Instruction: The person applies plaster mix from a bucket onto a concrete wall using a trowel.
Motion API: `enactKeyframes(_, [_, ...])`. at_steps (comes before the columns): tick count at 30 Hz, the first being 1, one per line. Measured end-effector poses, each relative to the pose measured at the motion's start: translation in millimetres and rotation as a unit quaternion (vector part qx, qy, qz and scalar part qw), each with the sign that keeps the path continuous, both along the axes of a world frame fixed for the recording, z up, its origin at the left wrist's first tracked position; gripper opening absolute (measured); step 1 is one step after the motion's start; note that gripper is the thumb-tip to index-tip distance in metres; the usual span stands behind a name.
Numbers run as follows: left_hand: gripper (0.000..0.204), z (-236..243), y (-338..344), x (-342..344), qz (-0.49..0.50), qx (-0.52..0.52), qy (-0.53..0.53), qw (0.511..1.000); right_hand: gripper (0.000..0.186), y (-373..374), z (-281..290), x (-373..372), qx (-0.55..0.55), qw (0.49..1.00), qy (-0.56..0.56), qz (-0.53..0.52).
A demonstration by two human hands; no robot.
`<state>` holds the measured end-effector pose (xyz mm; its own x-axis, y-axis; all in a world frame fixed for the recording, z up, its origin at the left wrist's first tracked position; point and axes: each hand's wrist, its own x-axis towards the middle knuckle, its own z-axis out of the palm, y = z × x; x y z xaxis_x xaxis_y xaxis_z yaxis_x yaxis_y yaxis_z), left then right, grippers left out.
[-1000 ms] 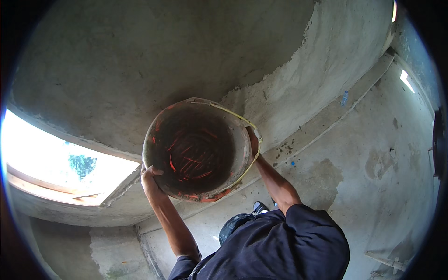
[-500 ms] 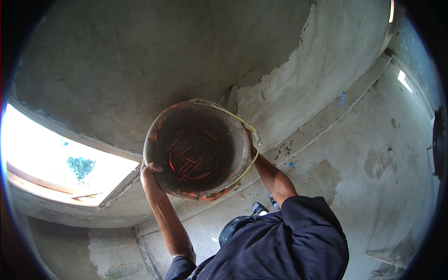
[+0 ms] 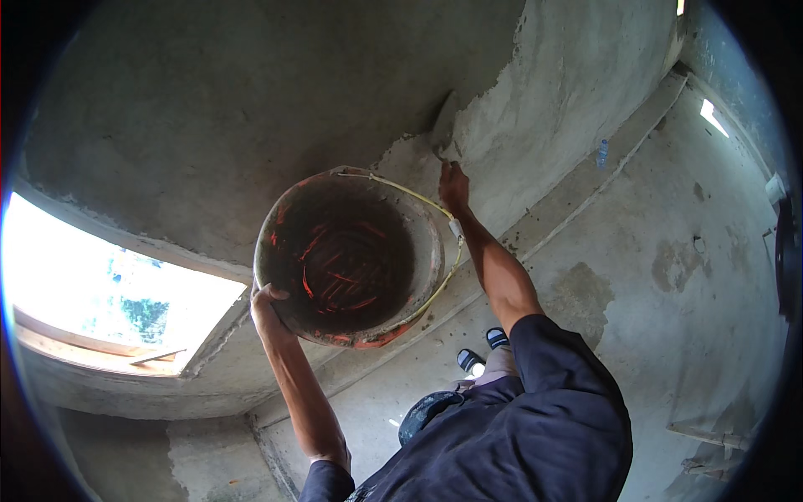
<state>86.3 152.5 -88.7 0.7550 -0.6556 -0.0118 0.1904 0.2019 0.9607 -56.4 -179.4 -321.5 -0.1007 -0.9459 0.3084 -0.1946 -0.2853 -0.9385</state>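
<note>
My left hand [image 3: 269,309] grips the left rim of a large, dirty bucket [image 3: 351,263], its thumb over the edge; grey residue and red streaks show inside. A yellow wire handle [image 3: 393,182] arches round its right side. My right hand [image 3: 454,186] is closed on the handle of a metal trowel [image 3: 445,121], above and right of the bucket. The trowel's blade is at the plastered wall [image 3: 502,125], near the ragged boundary of darker and lighter plaster; I cannot tell whether it touches.
A bright window opening [image 3: 100,293] with a wooden frame is at left. A plastic bottle [image 3: 602,153] lies on the concrete ledge [image 3: 636,134] at right. Pieces of wood [image 3: 711,437] lie at lower right. My sandalled feet [image 3: 468,360] stand on the concrete floor below.
My right hand has moved from behind the bucket's right side up toward the wall, with the trowel now clearly in view. My left hand and the bucket have shifted only slightly.
</note>
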Motion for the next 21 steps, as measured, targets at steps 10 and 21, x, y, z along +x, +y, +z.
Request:
enactKeyframes(10, [0.063, -12.5, 11.8, 15.0, -0.007, -0.024, 0.019, 1.0, 0.02, 60.0, -58.6, 14.6, -0.083, 0.961, -0.073, 0.255])
enactKeyframes(21, [0.061, -12.8, 14.0, 9.5, 0.006, -0.011, 0.061, 0.998, 0.025, -20.0, 3.3, 27.0, -0.006, 0.999, -0.01, 0.048])
